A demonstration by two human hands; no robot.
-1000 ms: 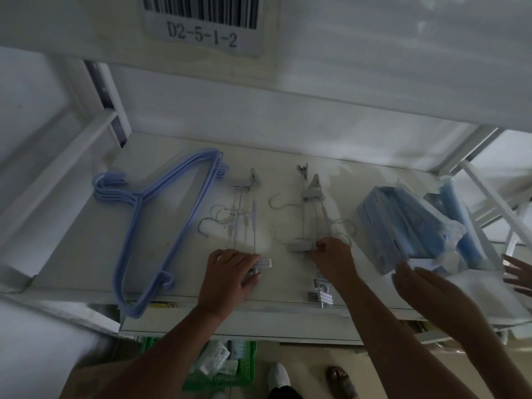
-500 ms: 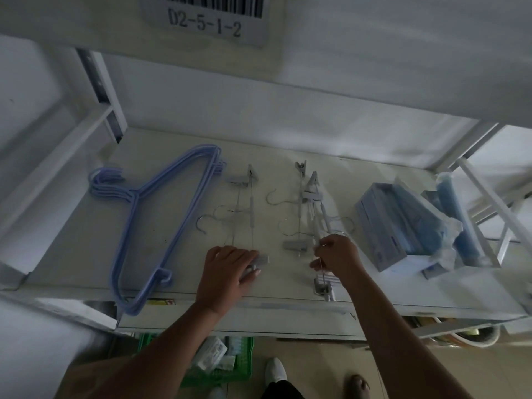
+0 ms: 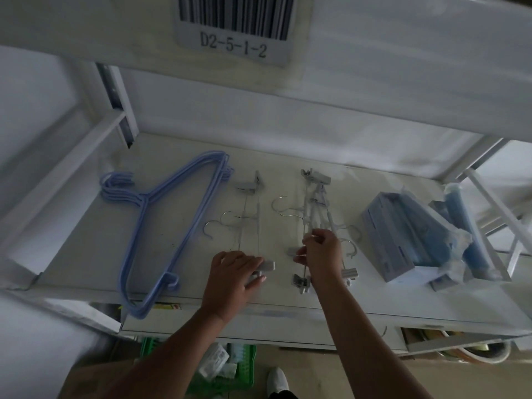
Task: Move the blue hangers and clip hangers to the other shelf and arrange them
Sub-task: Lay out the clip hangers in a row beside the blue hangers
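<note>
Left hand [image 3: 230, 275] pressed flat on clip hanger [image 3: 253, 220]. Right hand [image 3: 322, 254] pinched bunch of clip hangers [image 3: 313, 208] on shelf [image 3: 86, 246].

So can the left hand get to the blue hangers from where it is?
Probably yes. The blue hangers lie flat on the shelf just to the left of the left hand, with only bare shelf between them. That hand is resting on a clip hanger, so it would need to let go first.
</note>
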